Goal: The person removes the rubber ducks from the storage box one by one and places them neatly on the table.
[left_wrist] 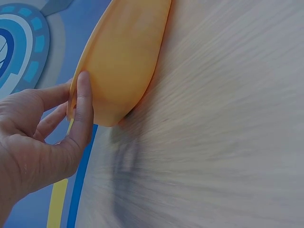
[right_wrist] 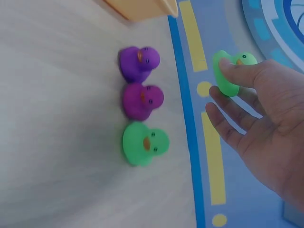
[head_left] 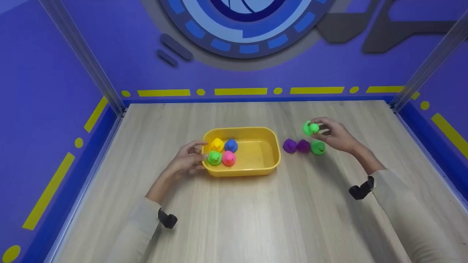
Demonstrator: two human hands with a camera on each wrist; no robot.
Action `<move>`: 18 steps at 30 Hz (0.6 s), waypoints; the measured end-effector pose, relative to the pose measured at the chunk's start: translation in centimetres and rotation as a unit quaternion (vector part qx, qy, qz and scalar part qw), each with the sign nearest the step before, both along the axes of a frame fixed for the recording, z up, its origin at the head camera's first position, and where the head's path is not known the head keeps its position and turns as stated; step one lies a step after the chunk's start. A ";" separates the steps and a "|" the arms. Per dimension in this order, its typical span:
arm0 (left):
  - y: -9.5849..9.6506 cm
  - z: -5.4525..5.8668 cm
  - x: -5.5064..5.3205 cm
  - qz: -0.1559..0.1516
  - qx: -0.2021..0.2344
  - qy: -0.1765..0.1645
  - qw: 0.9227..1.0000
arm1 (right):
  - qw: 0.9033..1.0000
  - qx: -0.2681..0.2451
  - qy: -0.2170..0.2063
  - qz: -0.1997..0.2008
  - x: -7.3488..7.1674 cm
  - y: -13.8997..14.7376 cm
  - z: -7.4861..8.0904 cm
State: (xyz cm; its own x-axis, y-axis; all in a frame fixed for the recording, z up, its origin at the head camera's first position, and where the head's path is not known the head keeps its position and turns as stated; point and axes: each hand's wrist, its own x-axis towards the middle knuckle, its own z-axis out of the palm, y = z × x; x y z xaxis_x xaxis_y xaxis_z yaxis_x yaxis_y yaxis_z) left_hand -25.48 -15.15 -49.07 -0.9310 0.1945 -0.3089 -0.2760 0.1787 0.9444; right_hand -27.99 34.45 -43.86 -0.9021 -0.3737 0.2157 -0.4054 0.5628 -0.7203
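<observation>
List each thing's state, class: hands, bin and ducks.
Yellow bin: partly filled
Held green duck: raised above table
Left hand: pinching the bin
Right hand: gripping the raised duck
Yellow duck: upright in bin
Blue duck: upright in bin
Pink duck: upright in bin
Green duck in bin: upright
Purple duck: upright on table
Magenta duck: upright on table
Green duck on table: upright

The table (head_left: 241, 215) has a pale surface with wood grain, and it fills the lower middle of the head view. On it stands a yellow tray (head_left: 241, 172), near the frame's centre. To the right of centre, a purple duck (head_left: 290, 145), a magenta duck (head_left: 303, 146) and a green duck (head_left: 317, 147) form one row.
</observation>
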 end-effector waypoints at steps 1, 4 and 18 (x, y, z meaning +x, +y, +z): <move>0.0 0.0 0.0 -0.001 0.000 0.003 1.000 | 1.000 0.003 0.002 -0.006 0.0 0.4 -0.2; 0.0 0.0 0.1 0.000 -0.002 0.001 1.000 | 1.000 0.006 0.005 -0.021 0.1 1.6 -0.6; 0.0 0.0 0.1 0.001 -0.002 -0.004 1.000 | 0.998 0.014 -0.002 -0.058 1.1 5.5 -1.8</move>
State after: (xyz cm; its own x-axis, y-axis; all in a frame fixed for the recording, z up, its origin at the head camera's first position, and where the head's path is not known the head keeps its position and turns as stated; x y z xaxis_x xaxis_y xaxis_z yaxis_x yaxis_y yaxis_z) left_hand -25.34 -15.20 -49.09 -0.9290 0.1904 -0.3175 -0.2845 0.1817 0.9413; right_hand -26.87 39.96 -45.69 -0.9405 -0.2721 0.2036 -0.3338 0.6267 -0.7042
